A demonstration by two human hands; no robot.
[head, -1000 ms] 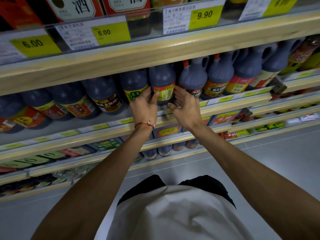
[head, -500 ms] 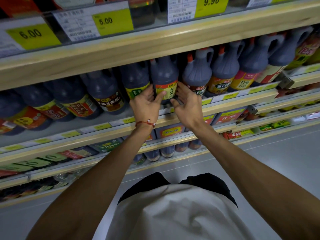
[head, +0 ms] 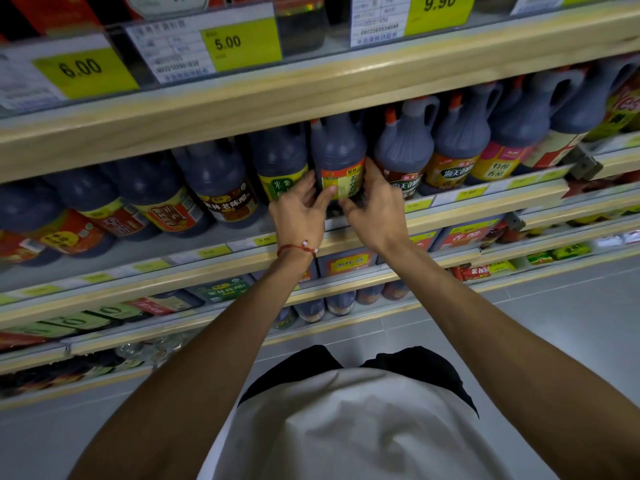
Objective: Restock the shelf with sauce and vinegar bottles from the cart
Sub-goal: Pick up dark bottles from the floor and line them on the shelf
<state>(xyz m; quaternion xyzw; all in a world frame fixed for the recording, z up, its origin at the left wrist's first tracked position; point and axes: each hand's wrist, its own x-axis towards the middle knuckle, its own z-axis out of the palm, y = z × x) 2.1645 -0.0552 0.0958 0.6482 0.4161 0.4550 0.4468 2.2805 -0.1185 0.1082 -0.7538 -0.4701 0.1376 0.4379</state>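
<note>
A dark vinegar bottle [head: 341, 157] with a yellow-green and orange label and an orange cap stands upright on the middle shelf [head: 450, 211], in a row of similar dark bottles. My left hand [head: 299, 209] grips its lower left side, thumb across the label. On the other side, my right hand [head: 375, 206] clasps the bottle's lower right. Its base is hidden behind my fingers. No cart is in view.
A green-labelled bottle [head: 280, 168] stands close on the left and a handled jug [head: 405, 157] close on the right. The upper shelf's wooden edge [head: 311, 95] overhangs the bottle tops. Lower shelves hold more bottles and packets; grey floor lies below right.
Both hands have closed in around the bottle's lower part, and the view has tilted so the shelf sits lower and closer. The bottle stays in its row.
</note>
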